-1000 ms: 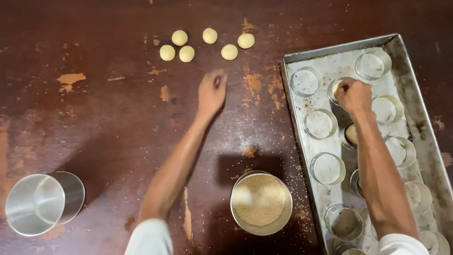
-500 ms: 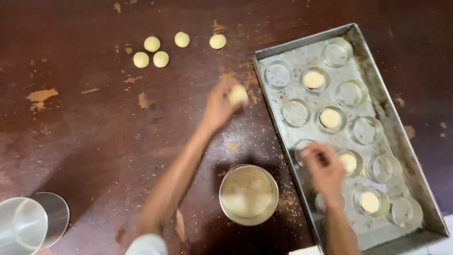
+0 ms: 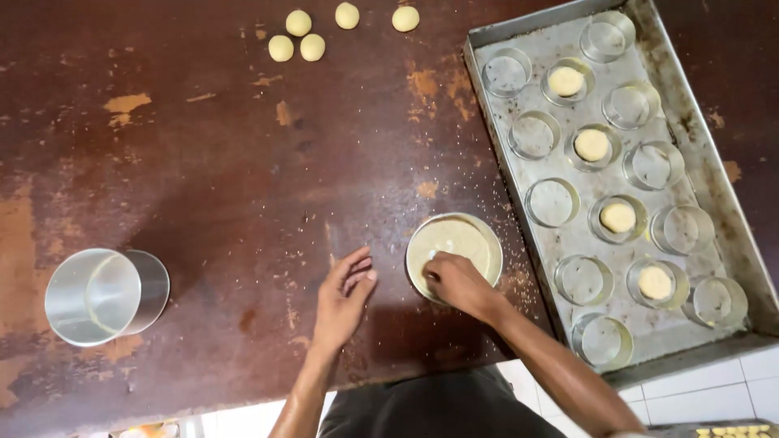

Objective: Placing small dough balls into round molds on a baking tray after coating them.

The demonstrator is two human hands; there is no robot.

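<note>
Four rings in my tray [image 3: 714,174] hold dough, the others are bare; five dough balls [image 3: 347,15] wait; my right hand [image 3: 456,281] pinches into the seed bowl [image 3: 479,235], my left hand [image 3: 342,296] rests open on the table [image 3: 203,162].

Five dough balls [image 3: 312,34] lie loose at twelve o'clock on the worn brown surface [image 3: 203,162]. A metal cup [image 3: 104,295] lies tipped at nine o'clock. At three o'clock a steel baking tray [image 3: 730,219] carries round moulds [image 3: 552,202], four holding dough.

Worn dark-brown table [image 3: 203,186] above white floor tiles [image 3: 714,397].
</note>
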